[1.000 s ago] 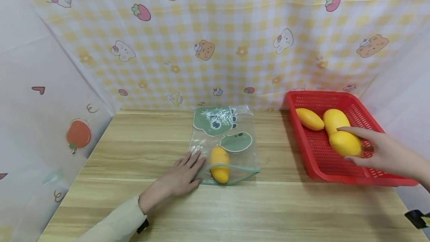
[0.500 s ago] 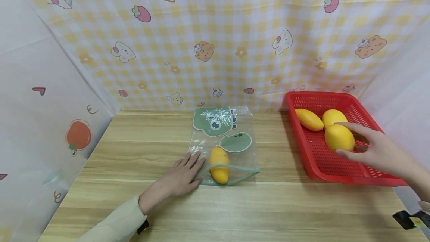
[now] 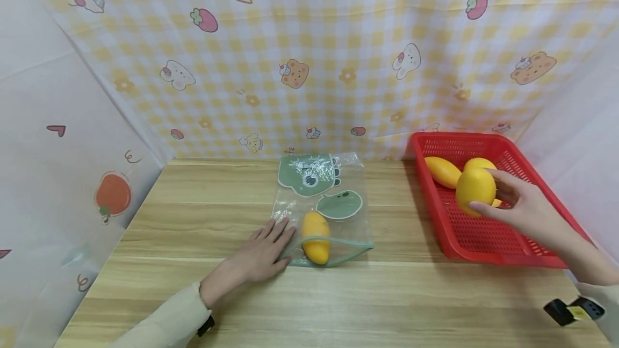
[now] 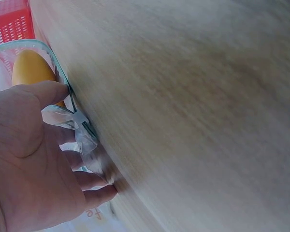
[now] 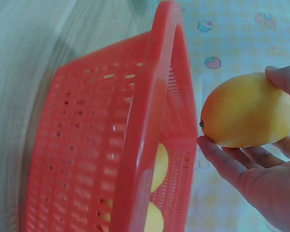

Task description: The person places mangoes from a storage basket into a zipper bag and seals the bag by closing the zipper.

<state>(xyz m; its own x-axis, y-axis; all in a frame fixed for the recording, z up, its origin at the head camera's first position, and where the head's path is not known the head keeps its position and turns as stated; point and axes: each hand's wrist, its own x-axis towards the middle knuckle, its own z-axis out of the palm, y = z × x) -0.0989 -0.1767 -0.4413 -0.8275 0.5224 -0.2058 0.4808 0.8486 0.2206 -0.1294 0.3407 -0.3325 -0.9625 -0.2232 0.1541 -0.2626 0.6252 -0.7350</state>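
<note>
At the lower left of centre, the left hand is being rested on the tabletop, against the left edge of a clear bag; its fingers are being kept straight and slightly apart, and no shift is being seen there compared with a second ago. Just to its right, at the lower centre, the bagged mango is being left where it was lying, at the green-edged mouth (which is being shown gaping in the left wrist view).

Farther across, at the right of the frame, a red basket is being occupied by an oblong mango near its left wall and by a half-hidden mango. In front of these, the held mango is being gripped between the thumb and curled fingers of the right hand. Here the change is being made: over the past second, the fruit is being drawn leftward and slightly up the frame, with more of the right sleeve being brought into view.

For the work in hand, the grip is being judged secure and the fruit is apparently being lifted clear of its neighbours, while the bag is seemingly being kept steady.
</note>
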